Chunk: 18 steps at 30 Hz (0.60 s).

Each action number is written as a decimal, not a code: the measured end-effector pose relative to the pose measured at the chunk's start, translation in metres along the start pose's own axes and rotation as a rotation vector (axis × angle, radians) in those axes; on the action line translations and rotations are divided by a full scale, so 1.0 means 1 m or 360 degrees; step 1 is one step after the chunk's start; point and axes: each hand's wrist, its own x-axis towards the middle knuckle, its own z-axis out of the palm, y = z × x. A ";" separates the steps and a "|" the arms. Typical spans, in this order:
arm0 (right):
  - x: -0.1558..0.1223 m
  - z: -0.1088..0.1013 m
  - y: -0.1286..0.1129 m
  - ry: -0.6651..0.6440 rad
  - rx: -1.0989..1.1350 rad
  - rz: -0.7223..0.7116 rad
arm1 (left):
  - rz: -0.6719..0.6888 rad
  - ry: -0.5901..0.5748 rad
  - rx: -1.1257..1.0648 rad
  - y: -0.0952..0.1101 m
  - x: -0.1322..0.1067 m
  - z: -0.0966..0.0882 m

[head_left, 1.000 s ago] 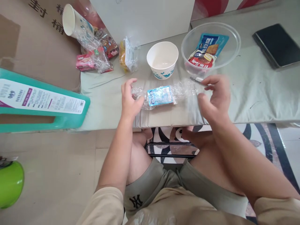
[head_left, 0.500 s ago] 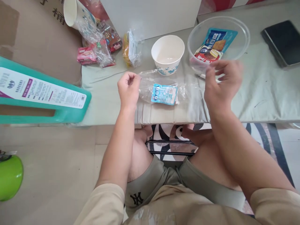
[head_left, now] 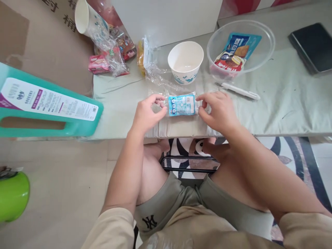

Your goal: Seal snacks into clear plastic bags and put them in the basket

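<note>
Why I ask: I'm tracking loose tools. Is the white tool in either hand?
No, the white tool lies on the pale covering, while the left hand and right hand are at opposite ends of the blue packet.

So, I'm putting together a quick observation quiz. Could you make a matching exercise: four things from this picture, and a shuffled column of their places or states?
1. Small light-blue packet
2. Clear plastic bowl
3. Green jug
4. White cutter

A. Just below the bowl in the picture
B. At the picture's left edge
C. Between the left hand and right hand
D. Holding a red packet

Pairs: 1-C, 2-D, 3-B, 4-A
</note>
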 end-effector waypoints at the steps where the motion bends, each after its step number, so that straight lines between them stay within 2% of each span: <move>1: -0.002 -0.006 -0.001 -0.0025 0.0053 -0.0039 | 0.0026 -0.0063 -0.0078 0.001 -0.003 -0.005; 3: -0.008 -0.018 -0.005 -0.0162 0.0198 -0.0119 | 0.0077 -0.0234 -0.0209 0.003 -0.011 -0.015; 5: -0.013 -0.027 -0.011 -0.0322 0.0313 -0.0141 | 0.0037 -0.0512 -0.0263 0.006 -0.019 -0.024; 6: -0.014 -0.030 -0.014 -0.0332 0.0324 -0.0117 | -0.0036 -0.0683 -0.0275 0.006 -0.022 -0.028; 8: -0.012 -0.029 -0.017 -0.0168 0.0259 -0.0039 | -0.0263 -0.0947 -0.0280 0.006 -0.024 -0.031; 9: -0.009 -0.026 -0.018 -0.0048 0.0207 -0.0019 | -0.0360 -0.0970 -0.0278 0.004 -0.023 -0.030; 10: -0.006 -0.021 -0.018 0.0040 0.0162 -0.0027 | -0.0417 -0.0883 -0.0269 0.001 -0.021 -0.028; 11: -0.002 -0.015 -0.018 0.0063 0.0132 -0.0068 | -0.0429 -0.0683 -0.0241 -0.002 -0.018 -0.026; 14: 0.010 0.006 -0.015 -0.0143 0.0045 -0.0235 | -0.0319 0.0132 -0.0078 -0.014 -0.006 -0.015; 15: 0.013 0.012 -0.014 -0.0230 -0.0012 -0.0269 | -0.0307 0.0308 -0.0070 -0.018 -0.002 -0.010; 16: 0.015 0.017 -0.014 -0.0300 -0.0080 -0.0291 | -0.0325 0.0386 -0.0118 -0.021 0.001 -0.006; 18: 0.016 0.023 -0.015 -0.0365 -0.0211 -0.0308 | -0.0455 0.0328 -0.0368 -0.023 0.005 0.002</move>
